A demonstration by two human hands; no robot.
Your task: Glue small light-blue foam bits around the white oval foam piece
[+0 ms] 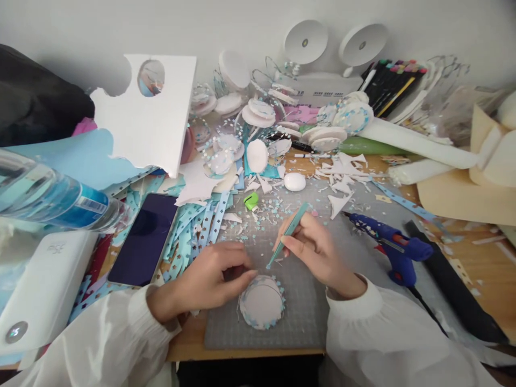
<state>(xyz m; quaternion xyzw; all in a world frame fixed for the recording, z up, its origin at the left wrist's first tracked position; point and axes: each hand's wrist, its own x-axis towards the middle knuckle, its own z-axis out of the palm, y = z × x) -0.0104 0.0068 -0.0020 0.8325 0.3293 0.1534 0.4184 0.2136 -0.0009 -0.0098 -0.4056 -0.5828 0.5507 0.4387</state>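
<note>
A round white disc (263,304) edged with small pale-blue and white paper pieces lies on the grey cutting mat (300,328). My right hand (312,250) is closed around teal tweezers (291,228), whose tips point down just above the disc's far side. A tiny light-blue piece seems to sit at the tips. At the disc's upper left, my left hand (213,274) has thumb and forefinger brought together by the rim. Whatever is between those fingertips, if anything, is too small to make out. Little star-like paper bits (258,231) are scattered beyond the hands.
A blue glue gun (393,244) rests at the right beside a long black bar (455,285). On the left are a phone (143,239), a water bottle (60,188), a white power bank (48,285) and blue paper strips (193,231). Decorated discs (258,113) crowd the back.
</note>
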